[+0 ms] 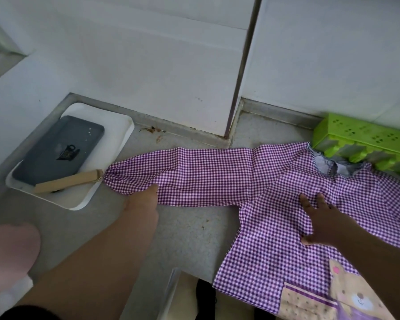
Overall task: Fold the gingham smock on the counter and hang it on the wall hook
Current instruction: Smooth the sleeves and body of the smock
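The gingham smock (275, 204) lies spread flat on the grey counter (194, 229), one sleeve stretched toward a white tray (116, 139). The left hand (143, 199) reaches under that sleeve's near edge; its fingers are hidden, so I cannot tell how they lie. The right hand (321, 220) presses flat on the smock's body, fingers (306, 200) spread. A green basket (365, 137) sits just beside the collar.

Left hand (141, 200) reaches forward with fingers tucked under; right hand (321, 218) lies flat, fingers spread.
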Action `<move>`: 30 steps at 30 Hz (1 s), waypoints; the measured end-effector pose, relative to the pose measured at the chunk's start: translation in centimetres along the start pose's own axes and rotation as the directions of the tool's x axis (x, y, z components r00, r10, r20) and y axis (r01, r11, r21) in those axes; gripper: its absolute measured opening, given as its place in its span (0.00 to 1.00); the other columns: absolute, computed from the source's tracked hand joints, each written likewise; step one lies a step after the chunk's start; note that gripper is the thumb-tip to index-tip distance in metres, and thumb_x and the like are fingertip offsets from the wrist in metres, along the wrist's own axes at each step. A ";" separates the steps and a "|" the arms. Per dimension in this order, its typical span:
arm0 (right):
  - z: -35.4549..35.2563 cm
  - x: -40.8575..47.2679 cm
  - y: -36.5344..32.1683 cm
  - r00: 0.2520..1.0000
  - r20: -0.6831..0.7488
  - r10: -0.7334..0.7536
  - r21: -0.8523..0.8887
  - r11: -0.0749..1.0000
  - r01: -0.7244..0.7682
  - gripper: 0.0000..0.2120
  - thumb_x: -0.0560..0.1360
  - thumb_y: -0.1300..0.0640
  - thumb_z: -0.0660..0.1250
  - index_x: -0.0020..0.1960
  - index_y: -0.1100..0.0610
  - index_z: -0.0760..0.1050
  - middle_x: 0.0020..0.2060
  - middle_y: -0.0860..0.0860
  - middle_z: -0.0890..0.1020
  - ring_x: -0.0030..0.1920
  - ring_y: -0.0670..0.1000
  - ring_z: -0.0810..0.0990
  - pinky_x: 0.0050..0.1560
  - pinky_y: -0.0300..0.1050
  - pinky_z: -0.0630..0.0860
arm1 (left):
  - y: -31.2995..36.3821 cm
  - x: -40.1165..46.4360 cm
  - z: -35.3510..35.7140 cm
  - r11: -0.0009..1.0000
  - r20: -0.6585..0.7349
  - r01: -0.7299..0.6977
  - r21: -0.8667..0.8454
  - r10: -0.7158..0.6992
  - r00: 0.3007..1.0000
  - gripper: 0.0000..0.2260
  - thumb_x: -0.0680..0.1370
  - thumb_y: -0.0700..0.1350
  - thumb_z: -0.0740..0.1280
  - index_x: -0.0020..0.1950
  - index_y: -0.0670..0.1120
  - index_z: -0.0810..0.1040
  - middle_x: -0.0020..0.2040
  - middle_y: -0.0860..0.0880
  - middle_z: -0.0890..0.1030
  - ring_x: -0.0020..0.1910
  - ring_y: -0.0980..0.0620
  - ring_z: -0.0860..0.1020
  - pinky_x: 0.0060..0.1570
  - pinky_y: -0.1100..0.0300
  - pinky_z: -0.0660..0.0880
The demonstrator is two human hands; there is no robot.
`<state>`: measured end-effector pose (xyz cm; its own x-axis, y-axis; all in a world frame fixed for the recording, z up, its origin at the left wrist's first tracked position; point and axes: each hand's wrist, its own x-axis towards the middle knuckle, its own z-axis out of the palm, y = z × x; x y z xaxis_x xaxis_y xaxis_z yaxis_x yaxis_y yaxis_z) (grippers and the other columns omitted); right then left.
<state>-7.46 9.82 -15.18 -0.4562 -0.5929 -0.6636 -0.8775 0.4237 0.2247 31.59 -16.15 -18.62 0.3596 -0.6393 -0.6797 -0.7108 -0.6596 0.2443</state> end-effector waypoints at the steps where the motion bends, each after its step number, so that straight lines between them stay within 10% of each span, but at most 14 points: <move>1: -0.1 0.0 -0.1 1.000 -0.002 -0.002 0.002 1.000 0.002 0.68 0.62 0.26 0.73 0.80 0.45 0.28 0.81 0.64 0.40 0.79 0.71 0.53 0.75 0.67 0.62 | 0.5 0.0 0.0 1.000 0.013 -0.003 -0.029 0.003 1.000 0.38 0.83 0.62 0.64 0.85 0.43 0.54 0.84 0.39 0.58 0.81 0.35 0.61 0.80 0.41 0.58; 6: 0.1 0.0 0.1 1.000 -0.014 -0.021 0.036 0.999 0.021 0.68 0.62 0.27 0.74 0.80 0.44 0.29 0.81 0.63 0.39 0.80 0.71 0.50 0.75 0.69 0.61 | 2.6 0.0 0.7 0.981 0.035 -0.120 0.150 0.116 0.993 0.32 0.86 0.56 0.60 0.85 0.44 0.54 0.84 0.39 0.58 0.81 0.36 0.61 0.80 0.42 0.57; 10: 0.3 0.0 0.7 0.999 -0.021 -0.039 0.059 0.997 0.040 0.67 0.63 0.27 0.74 0.81 0.44 0.29 0.81 0.63 0.39 0.80 0.72 0.48 0.75 0.69 0.60 | 3.6 -2.2 1.9 0.929 0.042 -0.323 0.179 0.321 0.946 0.21 0.83 0.44 0.67 0.75 0.40 0.73 0.72 0.39 0.76 0.71 0.39 0.75 0.73 0.48 0.70; 14: 0.6 0.1 1.0 0.997 -0.038 -0.062 0.080 0.995 0.065 0.66 0.63 0.26 0.73 0.80 0.43 0.30 0.81 0.62 0.39 0.80 0.71 0.47 0.74 0.71 0.61 | 7.1 -5.6 1.4 0.902 -0.046 -0.351 -0.249 0.351 0.935 0.19 0.84 0.46 0.66 0.74 0.43 0.75 0.74 0.38 0.75 0.72 0.37 0.75 0.72 0.44 0.73; 17: 0.7 -0.1 1.5 0.997 -0.045 -0.069 0.105 0.992 0.073 0.65 0.63 0.26 0.73 0.81 0.42 0.30 0.82 0.60 0.38 0.80 0.70 0.46 0.73 0.72 0.63 | 9.6 -12.3 1.0 0.697 -0.163 -0.467 -0.543 0.458 0.874 0.09 0.82 0.45 0.63 0.59 0.44 0.77 0.54 0.41 0.82 0.52 0.40 0.83 0.49 0.48 0.82; 23: 1.1 -0.1 2.1 0.993 -0.077 -0.086 0.122 0.988 0.095 0.64 0.64 0.25 0.72 0.81 0.42 0.31 0.82 0.60 0.38 0.80 0.70 0.45 0.71 0.71 0.65 | 14.2 -26.3 3.1 0.190 -0.205 -0.911 -0.367 0.938 0.279 0.05 0.83 0.51 0.66 0.54 0.51 0.76 0.51 0.52 0.82 0.49 0.61 0.82 0.52 0.58 0.83; 27: 1.6 0.0 2.5 0.988 -0.119 -0.101 0.143 0.983 0.118 0.62 0.63 0.25 0.72 0.82 0.44 0.39 0.82 0.59 0.45 0.80 0.69 0.48 0.72 0.67 0.67 | 14.4 -29.5 8.1 -0.349 0.313 -0.927 0.140 0.904 -0.292 0.32 0.75 0.67 0.71 0.67 0.43 0.76 0.62 0.43 0.82 0.61 0.42 0.79 0.67 0.48 0.74; 30: 1.6 0.2 3.4 0.976 -0.088 -0.199 0.096 0.974 0.207 0.54 0.68 0.26 0.69 0.83 0.49 0.48 0.83 0.55 0.51 0.81 0.62 0.51 0.79 0.59 0.57 | 13.1 -28.3 11.5 -0.424 0.566 -0.862 0.278 0.797 -0.210 0.47 0.71 0.78 0.66 0.82 0.52 0.62 0.82 0.47 0.64 0.78 0.46 0.63 0.79 0.45 0.56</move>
<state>-10.35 12.25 -15.70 -0.2839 -0.7233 -0.6295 -0.9347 0.3553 0.0133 5.10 -2.15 -4.16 -0.9844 -0.1677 -0.0539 -0.1762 0.9407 0.2898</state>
